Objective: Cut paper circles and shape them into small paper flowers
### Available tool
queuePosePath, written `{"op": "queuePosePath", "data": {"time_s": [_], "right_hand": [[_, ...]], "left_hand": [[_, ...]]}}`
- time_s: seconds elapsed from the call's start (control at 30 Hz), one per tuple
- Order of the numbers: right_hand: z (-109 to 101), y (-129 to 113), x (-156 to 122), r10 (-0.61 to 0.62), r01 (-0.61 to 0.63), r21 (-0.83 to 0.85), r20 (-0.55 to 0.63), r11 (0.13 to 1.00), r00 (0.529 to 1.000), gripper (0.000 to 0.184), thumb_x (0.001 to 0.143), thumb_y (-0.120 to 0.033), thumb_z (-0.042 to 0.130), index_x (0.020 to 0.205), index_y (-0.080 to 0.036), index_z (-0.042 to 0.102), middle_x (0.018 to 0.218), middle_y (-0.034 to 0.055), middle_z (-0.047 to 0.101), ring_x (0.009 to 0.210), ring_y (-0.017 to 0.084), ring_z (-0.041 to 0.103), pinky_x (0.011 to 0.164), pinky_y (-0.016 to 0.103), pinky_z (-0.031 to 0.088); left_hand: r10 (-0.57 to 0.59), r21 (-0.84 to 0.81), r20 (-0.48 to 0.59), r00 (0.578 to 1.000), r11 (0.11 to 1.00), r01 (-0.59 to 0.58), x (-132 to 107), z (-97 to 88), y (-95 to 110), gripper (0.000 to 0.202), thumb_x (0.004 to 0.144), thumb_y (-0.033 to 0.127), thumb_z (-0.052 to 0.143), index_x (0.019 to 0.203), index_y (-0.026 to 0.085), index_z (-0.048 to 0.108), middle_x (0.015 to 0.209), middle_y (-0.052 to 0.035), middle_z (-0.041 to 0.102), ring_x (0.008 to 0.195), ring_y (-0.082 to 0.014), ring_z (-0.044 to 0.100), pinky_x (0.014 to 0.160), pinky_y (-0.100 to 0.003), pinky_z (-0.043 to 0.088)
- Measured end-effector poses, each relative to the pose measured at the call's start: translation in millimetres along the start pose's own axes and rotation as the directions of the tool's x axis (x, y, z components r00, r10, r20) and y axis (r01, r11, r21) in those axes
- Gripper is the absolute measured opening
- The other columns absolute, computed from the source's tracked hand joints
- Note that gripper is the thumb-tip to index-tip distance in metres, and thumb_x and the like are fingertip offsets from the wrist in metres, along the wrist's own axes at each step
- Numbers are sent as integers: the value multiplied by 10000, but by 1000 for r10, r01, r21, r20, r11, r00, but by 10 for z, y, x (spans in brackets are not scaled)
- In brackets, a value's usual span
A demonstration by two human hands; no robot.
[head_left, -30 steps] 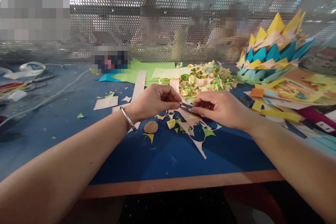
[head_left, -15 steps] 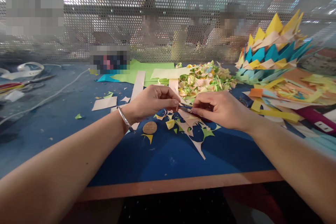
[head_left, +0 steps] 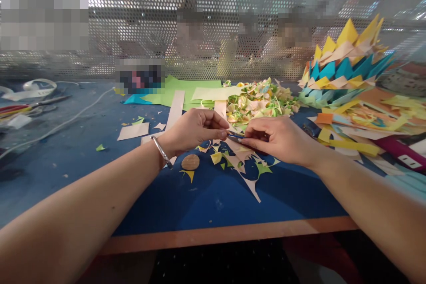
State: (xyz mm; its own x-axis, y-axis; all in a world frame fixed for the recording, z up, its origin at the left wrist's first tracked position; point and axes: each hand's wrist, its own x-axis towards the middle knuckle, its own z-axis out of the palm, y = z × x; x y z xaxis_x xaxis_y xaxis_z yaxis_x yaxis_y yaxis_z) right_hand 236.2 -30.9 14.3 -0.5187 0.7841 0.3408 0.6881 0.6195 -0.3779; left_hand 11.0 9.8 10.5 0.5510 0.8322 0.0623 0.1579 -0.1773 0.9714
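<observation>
My left hand [head_left: 195, 129] and my right hand [head_left: 278, 138] meet above the blue table [head_left: 206, 195], both pinched on a small dark blue piece of paper [head_left: 234, 136] held between the fingertips. A metal bangle [head_left: 162, 151] sits on my left wrist. Under the hands lie paper offcuts [head_left: 242, 159] in beige, yellow and green, and a round cardboard disc [head_left: 191, 162]. How the blue piece is folded is too small to make out.
A heap of small folded paper bits [head_left: 259, 102] lies behind the hands. A spiky stack of folded blue, yellow and beige paper [head_left: 346, 66] stands at the right, with loose coloured strips [head_left: 366, 120] beside it. Green sheets [head_left: 186, 91], a white cable [head_left: 66, 122], perforated screen [head_left: 213, 22] behind.
The hands stay together on the small blue piece, with only slight finger shifts. Nothing else has moved.
</observation>
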Motion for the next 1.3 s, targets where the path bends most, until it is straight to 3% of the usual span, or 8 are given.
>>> {"op": "queuePosePath", "data": {"time_s": [0.37,0.53,0.63,0.8,1.03,1.17,1.3], "right_hand": [[9,52,12,-46,45,-83,-11,996,999,225,918,-298,558,733,-176,591,654,-7,568,596,102,521,570,240,367],[5,74,6,7,-7,-88,4,996,1000,222,906,-311,566,733,-177,606,625,-13,571,555,96,501,543,244,355],[8,59,5,79,-72,-83,92,994,993,206,884,-299,586,721,-178,619,595,-18,584,519,89,496,522,248,333],[11,8,13,166,-142,-122,222,982,961,223,888,-302,581,715,-173,635,568,-16,571,490,87,465,506,258,306],[3,-3,20,195,-159,-160,242,974,950,285,906,-372,555,721,-169,632,572,-7,568,502,95,470,512,262,304],[8,-10,21,179,-150,-136,237,979,955,357,911,-446,525,703,-173,625,548,-9,569,486,96,476,507,262,301],[11,-18,20,172,-147,-128,211,981,962,288,897,-381,558,711,-174,631,581,-6,596,499,93,488,515,257,308]], "left_hand": [[42,52,-94,995,998,-38,-17,11,2,162,745,175,730,875,141,641,798,-51,703,723,-137,667,720,-279,535],[29,-67,-275,961,997,-49,43,-107,-3,144,766,84,703,879,122,624,729,-35,687,719,-137,686,735,-281,531],[-20,-126,-347,938,992,-25,79,-160,-32,162,780,60,693,918,115,627,733,-31,691,713,-121,678,738,-271,525],[-124,-259,-226,966,964,63,60,-95,-33,215,792,15,672,980,102,615,783,-45,719,771,-131,708,818,-279,529],[-180,-360,-186,966,927,103,-6,4,65,205,819,-20,622,977,109,602,827,-72,741,827,-152,722,877,-297,522],[-226,-341,-186,956,928,153,-24,22,85,188,807,11,667,932,137,605,825,-61,743,824,-145,716,820,-265,517],[-244,-320,-191,951,931,174,-29,31,88,190,785,29,695,909,142,606,722,-25,716,713,-126,696,705,-244,513]]}}
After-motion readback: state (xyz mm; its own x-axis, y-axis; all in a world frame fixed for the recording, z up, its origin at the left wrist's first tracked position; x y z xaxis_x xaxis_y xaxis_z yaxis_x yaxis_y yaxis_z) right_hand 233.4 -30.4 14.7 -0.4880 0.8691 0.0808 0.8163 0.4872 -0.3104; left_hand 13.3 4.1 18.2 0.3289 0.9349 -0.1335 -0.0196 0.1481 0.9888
